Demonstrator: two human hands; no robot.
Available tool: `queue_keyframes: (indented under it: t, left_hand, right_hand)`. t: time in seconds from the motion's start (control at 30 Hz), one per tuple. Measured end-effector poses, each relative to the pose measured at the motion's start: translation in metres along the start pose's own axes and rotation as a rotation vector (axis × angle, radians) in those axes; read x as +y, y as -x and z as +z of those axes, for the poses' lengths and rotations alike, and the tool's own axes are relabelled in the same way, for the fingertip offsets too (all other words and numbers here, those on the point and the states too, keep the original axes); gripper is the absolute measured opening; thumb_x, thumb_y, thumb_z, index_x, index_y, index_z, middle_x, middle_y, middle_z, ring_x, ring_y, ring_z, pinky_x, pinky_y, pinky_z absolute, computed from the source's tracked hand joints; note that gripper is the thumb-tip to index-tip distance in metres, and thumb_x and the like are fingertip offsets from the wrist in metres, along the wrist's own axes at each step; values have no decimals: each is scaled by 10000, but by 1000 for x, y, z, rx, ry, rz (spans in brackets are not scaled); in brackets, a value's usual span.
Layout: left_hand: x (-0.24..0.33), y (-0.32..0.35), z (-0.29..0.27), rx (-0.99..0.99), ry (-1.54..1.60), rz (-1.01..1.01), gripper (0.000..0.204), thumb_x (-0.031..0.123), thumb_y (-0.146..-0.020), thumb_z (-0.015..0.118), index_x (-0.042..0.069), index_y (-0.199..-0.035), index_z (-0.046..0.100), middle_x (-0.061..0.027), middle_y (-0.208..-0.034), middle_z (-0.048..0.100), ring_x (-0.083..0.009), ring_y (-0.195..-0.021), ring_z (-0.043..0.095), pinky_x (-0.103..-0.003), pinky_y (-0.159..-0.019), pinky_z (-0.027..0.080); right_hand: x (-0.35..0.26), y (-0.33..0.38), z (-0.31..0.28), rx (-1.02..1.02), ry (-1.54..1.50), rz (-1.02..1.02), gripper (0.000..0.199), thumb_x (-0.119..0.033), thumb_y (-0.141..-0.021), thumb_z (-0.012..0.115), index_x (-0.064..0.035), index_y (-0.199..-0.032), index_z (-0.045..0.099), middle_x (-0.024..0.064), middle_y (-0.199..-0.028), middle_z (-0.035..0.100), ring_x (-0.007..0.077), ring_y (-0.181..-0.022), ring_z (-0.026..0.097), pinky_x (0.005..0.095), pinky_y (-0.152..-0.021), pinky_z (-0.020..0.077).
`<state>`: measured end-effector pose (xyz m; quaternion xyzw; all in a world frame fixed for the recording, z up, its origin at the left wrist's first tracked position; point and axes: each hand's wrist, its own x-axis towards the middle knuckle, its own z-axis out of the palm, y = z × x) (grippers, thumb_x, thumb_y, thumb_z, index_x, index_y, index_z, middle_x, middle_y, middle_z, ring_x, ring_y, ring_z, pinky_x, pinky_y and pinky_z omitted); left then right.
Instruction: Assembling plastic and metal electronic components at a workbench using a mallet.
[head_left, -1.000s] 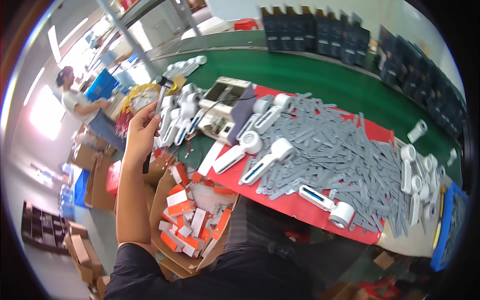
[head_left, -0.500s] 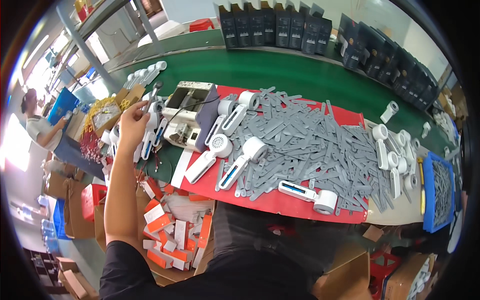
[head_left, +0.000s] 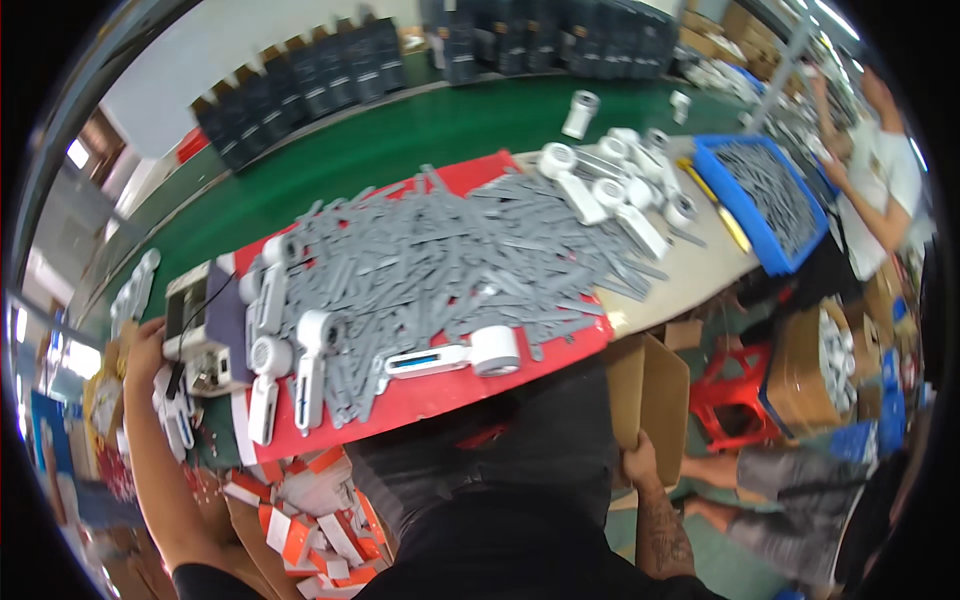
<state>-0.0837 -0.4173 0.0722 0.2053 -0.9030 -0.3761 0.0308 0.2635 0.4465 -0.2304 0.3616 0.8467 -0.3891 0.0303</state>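
My right hand (head_left: 640,462) is low on the right, closed round the edge of an open cardboard box (head_left: 664,395) beside my legs. My left hand (head_left: 146,345) is at the far left of the bench, next to a grey-and-white boxy device (head_left: 205,360) with a cable; its fingers are too blurred to read. White handheld fan (head_left: 186,410) bodies lie just below that hand. On the red mat (head_left: 400,405) is a large heap of flat grey plastic strips (head_left: 430,250). A white fan (head_left: 455,358) with a blue-lined slot lies along the heap's near edge.
More white fans (head_left: 625,190) are grouped at the right. A blue bin (head_left: 780,262) of grey strips stands beyond them. Dark boxes (head_left: 320,75) line the back. Orange-and-white small boxes (head_left: 320,535) fill a carton below. Another person (head_left: 880,190) and a red stool (head_left: 735,400) are at right.
The view has swung to the right. My right hand has come into sight, holding the cardboard box. My left hand held a slim metallic tool upright before; that tool is not visible now.
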Motion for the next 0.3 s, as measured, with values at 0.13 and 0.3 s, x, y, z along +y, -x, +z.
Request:
queue_keyframes:
  t: [0.13, 0.3]
  left_hand:
    - [-31, 3, -67, 404, -12, 492, 379, 214, -1070, 680, 6, -1386, 705, -65, -1155, 753, -131, -927, 673, -266, -819, 518]
    - [18, 68, -17, 54, 366, 504, 686, 476, -988, 803, 20, -1471, 631, -41, -1014, 707, -110, -736, 599, -254, -560, 434]
  right_hand:
    - [-18, -35, -12, -3, 52, -41, 530, -83, -888, 650, -27, -1416, 649, 302, -1260, 733, 458, -1244, 685, 471, -1060, 547]
    - [-75, -57, -71, -26, 427, 25, 540, -185, -888, 727, -92, -1418, 680, 298, -1255, 735, 400, -1223, 717, 466, -1045, 564]
